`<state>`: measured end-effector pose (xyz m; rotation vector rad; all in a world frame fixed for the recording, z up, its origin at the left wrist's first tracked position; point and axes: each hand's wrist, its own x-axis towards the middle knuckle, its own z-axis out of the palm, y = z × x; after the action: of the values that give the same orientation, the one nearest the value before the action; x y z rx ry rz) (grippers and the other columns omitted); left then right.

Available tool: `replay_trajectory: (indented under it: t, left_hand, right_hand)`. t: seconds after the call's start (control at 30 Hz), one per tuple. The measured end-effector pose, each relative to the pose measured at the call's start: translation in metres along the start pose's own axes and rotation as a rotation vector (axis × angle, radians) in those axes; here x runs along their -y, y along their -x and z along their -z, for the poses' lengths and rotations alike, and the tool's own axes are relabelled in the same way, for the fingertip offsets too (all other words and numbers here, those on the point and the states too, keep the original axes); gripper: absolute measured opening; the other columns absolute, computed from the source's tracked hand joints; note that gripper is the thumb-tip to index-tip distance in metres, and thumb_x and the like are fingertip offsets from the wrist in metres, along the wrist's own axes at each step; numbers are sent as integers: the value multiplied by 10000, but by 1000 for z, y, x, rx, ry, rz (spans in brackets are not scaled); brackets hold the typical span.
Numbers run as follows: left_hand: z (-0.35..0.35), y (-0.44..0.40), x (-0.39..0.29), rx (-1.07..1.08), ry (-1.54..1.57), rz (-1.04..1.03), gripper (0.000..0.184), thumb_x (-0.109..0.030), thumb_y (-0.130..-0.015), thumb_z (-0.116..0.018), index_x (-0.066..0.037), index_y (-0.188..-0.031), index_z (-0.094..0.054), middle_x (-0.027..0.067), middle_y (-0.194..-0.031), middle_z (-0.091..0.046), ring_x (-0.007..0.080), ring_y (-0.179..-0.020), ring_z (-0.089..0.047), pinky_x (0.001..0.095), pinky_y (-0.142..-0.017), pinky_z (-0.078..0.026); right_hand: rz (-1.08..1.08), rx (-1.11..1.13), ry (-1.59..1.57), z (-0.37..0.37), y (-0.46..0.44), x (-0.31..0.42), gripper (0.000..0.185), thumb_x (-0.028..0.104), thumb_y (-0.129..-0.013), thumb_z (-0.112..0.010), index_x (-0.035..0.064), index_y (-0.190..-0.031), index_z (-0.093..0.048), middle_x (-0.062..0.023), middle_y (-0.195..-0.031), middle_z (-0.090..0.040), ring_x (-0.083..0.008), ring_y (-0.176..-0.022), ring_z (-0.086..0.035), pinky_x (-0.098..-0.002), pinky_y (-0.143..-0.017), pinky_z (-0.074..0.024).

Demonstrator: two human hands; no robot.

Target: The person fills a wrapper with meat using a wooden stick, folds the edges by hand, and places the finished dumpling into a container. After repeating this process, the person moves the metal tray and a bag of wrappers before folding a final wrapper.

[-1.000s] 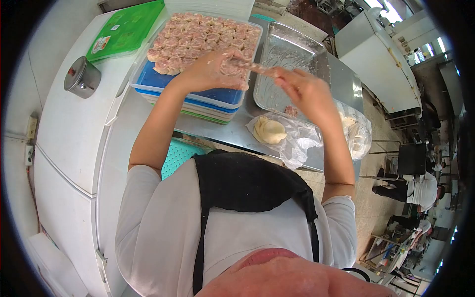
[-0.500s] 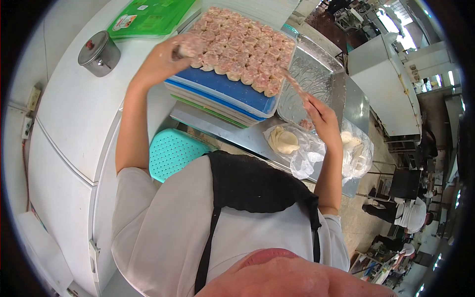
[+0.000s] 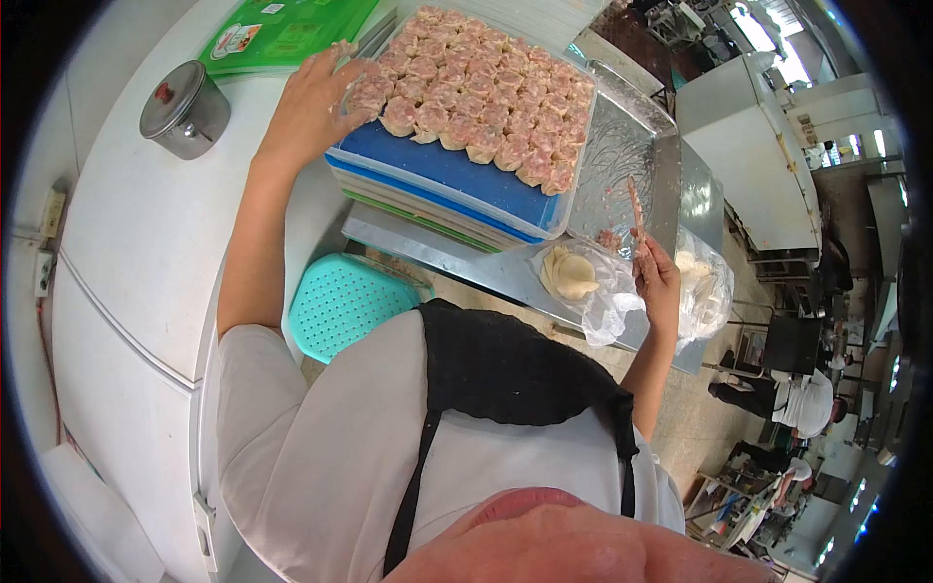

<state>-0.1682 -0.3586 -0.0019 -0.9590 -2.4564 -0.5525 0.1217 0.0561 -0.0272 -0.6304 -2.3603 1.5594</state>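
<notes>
Rows of open-topped meat dumplings point(image 3: 476, 92) stand packed on a blue tray point(image 3: 437, 175) at the top of a stack. At the left end of the front row, my left hand point(image 3: 309, 109) has its fingers curved around a dumpling point(image 3: 367, 97) that sits against its neighbours. A thin, meat-smeared spatula point(image 3: 636, 206) points upward from my right hand point(image 3: 657, 280), whose fingers are wrapped around its lower end. Below it is a metal pan point(image 3: 607, 160) with smears of filling and a small lump of meat point(image 3: 609, 239). Round wrappers point(image 3: 569, 272) lie on plastic nearby.
A lidded metal pot point(image 3: 190, 117) and a green plastic lid point(image 3: 282, 39) rest on the white surface at left. A turquoise stool point(image 3: 350, 303) stands below the stack. Another plastic bag point(image 3: 705, 291) lies right of my hand. Two people are in the background at right.
My left hand has lowered the dumpling from above the tray's left side to the end of the front row. The right hand has moved down and right with the spatula, away from the dumplings.
</notes>
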Motion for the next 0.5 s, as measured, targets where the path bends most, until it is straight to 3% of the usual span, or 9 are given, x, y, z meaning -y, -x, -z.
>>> replay_trajectory:
  t: [0.07,0.3,0.5]
  left_hand:
    - [0,-1,5,12,-28,-16,526,-207,-704,-781,-155,-1199,-611,180,-1381,-470,365,-1286,-419,447,-1046,-368]
    - [-1,0,25,185,-74,-50,494,-196,-715,-771,-124,-1176,-608,155,-1409,-452,345,-1298,-413,449,-1047,-366]
    - [-3,-9,14,140,-193,-64,552,-188,-682,-790,-116,-1187,-580,140,-1416,-452,337,-1297,-416,430,-1037,-376]
  right_hand:
    - [-17,-15,-32,-5,4,9,307,173,-972,-570,4,-1226,-606,67,-683,-494,2,-530,-376,-166,-458,-285]
    - [-68,-4,-39,-16,10,-7,316,183,-971,-577,9,-1233,-604,78,-671,-478,2,-531,-369,-166,-461,-276]
    - [-32,-2,-23,-16,9,7,305,191,-970,-580,20,-1220,-618,83,-663,-470,3,-528,-367,-166,-462,-275]
